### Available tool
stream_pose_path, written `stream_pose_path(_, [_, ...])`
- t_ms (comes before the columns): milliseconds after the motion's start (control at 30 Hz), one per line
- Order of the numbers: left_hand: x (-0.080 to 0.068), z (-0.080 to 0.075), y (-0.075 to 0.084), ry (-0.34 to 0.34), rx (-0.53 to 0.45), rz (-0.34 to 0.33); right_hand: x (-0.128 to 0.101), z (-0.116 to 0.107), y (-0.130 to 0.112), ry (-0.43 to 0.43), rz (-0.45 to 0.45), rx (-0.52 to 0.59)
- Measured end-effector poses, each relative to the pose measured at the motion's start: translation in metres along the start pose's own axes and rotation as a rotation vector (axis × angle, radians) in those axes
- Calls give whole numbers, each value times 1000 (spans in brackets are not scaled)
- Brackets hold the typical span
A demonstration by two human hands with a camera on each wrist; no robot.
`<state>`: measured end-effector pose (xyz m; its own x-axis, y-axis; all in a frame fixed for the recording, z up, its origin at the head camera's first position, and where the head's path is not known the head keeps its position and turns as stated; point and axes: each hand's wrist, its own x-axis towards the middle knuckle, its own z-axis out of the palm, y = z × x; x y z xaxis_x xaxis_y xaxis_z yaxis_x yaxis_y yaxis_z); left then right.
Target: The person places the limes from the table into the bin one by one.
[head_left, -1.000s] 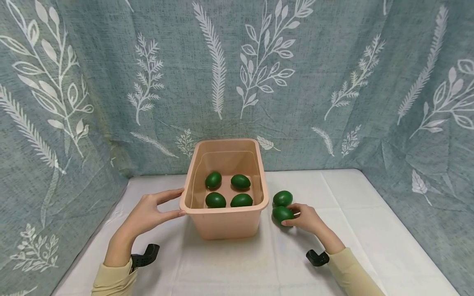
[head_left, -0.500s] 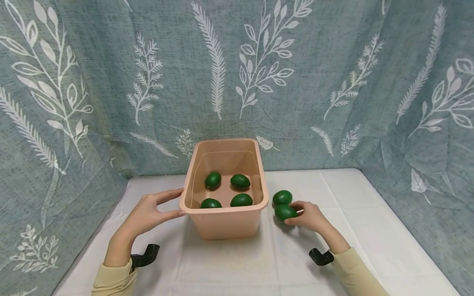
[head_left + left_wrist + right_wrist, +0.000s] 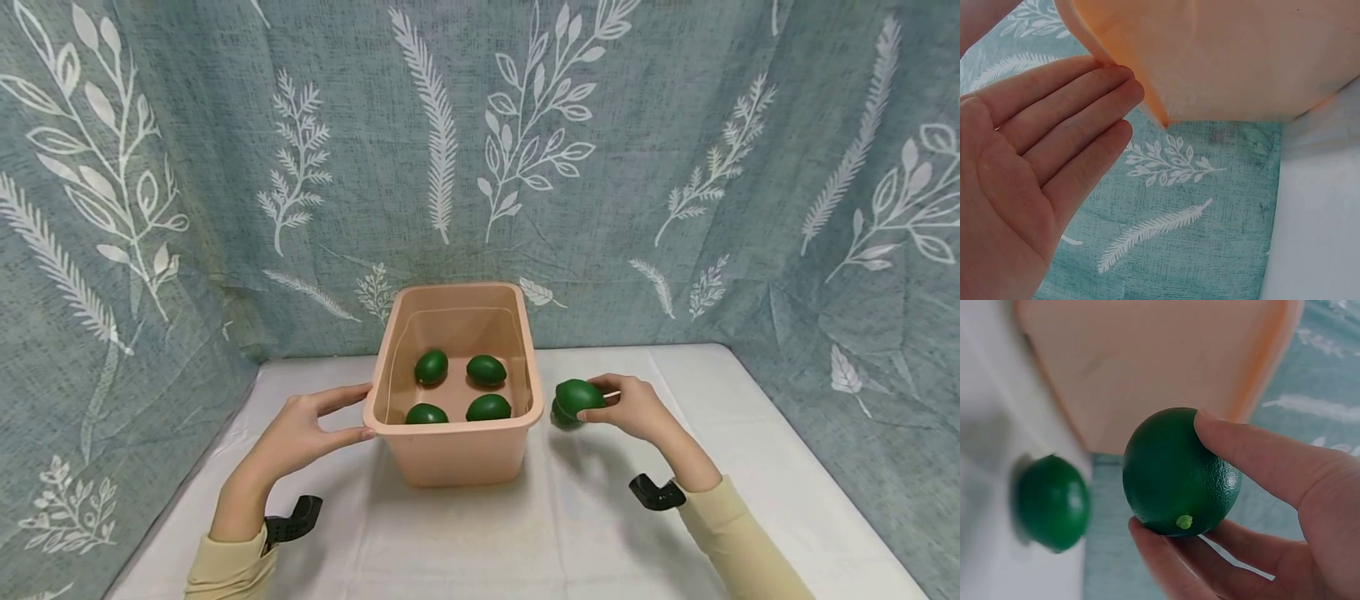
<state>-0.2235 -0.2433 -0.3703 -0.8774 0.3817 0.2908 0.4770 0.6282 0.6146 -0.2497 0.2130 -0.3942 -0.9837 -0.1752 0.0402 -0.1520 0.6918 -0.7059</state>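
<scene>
1 lime pinched by right hand half-hides another; left hand spread against bin.

We count six green limes: four in the one pink tub beside our left hand, one in our right hand, one on the worktop just below it.

Soft, even light falls from above, bright but without glare. The tub throws a faint shadow toward the table's near edge. The head view bends at its edges. In the right wrist view the table and the lime lying on it are blurred.
</scene>
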Motion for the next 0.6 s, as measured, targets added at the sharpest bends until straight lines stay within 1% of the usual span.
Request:
stream_pose_path(300, [-1, 0, -1, 2, -1, 3, 13, -24, -37, 1, -45, -50])
stream_pose_path(600, [0, 0, -1, 4, -6, -9, 31, -38, -70, -2, -77, -90])
